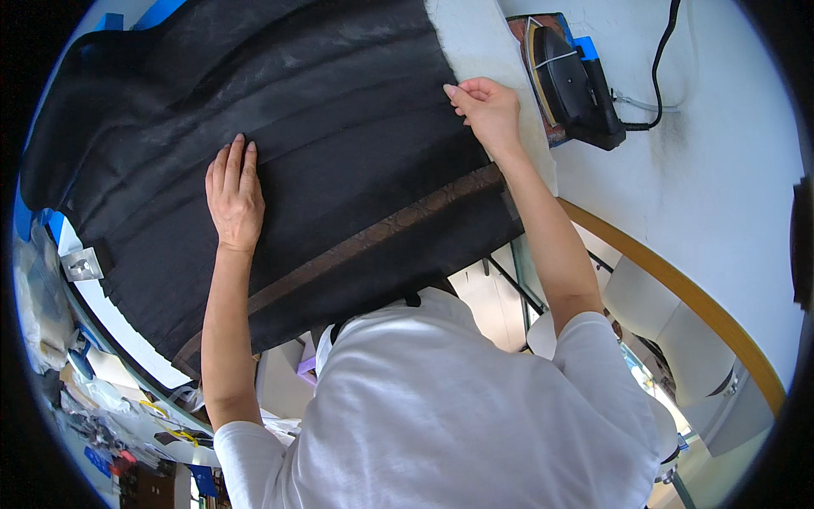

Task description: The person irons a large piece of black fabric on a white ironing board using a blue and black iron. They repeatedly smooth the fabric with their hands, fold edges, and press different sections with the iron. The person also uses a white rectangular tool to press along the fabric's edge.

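Note:
A large sheet of black fabric or leather [356, 159] covers the surface before me, with soft folds towards its far side. A brown patterned band [381, 230] runs across it near my body. My left hand [236, 191] lies palm down on the black material, fingers extended and slightly apart. At the material's right edge is my right hand [486, 105], its thumb and index finger pinched at the border. Whether the edge is between those fingertips is hard to tell. Under that edge shows a whitish cloth pad [483, 38].
An electric iron [566, 79] rests on a reddish-brown stand right of the pad, its black cord running up. At left are a square metal piece [82, 264] and plastic bags [44, 312]. A white table with a wooden edge [687, 273] curves at right.

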`<state>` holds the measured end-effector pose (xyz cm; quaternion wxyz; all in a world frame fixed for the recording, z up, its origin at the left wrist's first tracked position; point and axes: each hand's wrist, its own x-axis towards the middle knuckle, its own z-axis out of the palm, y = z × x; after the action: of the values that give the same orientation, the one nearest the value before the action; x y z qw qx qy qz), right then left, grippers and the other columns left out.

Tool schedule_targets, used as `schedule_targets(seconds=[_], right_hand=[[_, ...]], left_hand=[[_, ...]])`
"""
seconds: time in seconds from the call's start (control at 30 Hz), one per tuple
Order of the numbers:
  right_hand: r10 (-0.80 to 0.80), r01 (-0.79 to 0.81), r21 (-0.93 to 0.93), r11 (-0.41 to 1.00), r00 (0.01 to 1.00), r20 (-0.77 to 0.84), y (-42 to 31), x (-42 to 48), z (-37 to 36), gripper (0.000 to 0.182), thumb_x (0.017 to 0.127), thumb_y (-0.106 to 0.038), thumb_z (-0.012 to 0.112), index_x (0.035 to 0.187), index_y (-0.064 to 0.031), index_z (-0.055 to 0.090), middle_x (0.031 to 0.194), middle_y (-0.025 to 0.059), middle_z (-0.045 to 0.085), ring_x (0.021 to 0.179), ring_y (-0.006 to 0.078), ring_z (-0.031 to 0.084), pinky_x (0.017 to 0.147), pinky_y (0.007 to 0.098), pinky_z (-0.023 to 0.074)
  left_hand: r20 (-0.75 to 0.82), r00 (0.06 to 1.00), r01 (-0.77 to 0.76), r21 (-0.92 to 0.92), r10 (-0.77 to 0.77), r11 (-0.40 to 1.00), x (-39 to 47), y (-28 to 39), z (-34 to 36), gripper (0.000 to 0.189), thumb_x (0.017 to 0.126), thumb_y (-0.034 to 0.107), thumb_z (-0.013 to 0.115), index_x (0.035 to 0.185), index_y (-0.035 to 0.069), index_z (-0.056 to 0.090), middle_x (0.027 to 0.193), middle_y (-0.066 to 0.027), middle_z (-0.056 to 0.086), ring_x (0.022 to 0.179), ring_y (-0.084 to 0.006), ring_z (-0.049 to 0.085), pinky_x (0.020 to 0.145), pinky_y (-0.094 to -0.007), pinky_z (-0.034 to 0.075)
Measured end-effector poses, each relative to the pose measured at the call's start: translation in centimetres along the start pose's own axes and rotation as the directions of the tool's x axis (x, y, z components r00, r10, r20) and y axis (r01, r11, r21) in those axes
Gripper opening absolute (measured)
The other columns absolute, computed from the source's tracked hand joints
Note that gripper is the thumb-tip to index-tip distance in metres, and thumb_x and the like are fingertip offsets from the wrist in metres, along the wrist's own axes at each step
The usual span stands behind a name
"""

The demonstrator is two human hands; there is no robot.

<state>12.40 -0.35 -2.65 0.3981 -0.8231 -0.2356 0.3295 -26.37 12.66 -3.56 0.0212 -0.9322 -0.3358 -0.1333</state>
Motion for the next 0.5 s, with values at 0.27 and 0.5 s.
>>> schedule_targets(seconds=[0.27,0.5], right_hand=[[-0.206,0.187,-0.156,0.97,0.971,-0.118,0.5,0.0,0.9,0.02,0.091,-0.021,0.084,0.093,-0.0017,0.078,0.079,0.0052,0.076,0.069,0.0117,0.069,0.066,0.0284,0.0541],[-0.228,0.196,-0.221,0.955,0.966,-0.127,0.5,0.0,0.7,0.02,0.091,-0.021,0.083,0.094,-0.0025,0.078,0.079,0.0082,0.077,0.07,0.0167,0.072,0.068,0.032,0.0561]], left_hand=[[0.047,0.998,0.042,-0.057,-0.04,0.997,0.2,1.0,-0.2,0.046,0.097,0.003,0.062,0.143,0.002,0.062,0.153,-0.0152,0.057,0.139,-0.0354,0.055,0.117,-0.0473,0.043],[0.162,0.986,-0.002,-0.286,0.05,0.958,5.2,8.2,-0.7,0.065,0.098,0.028,0.067,0.155,0.003,0.049,0.165,-0.0171,0.043,0.157,-0.0336,0.035,0.13,-0.0497,0.025]])
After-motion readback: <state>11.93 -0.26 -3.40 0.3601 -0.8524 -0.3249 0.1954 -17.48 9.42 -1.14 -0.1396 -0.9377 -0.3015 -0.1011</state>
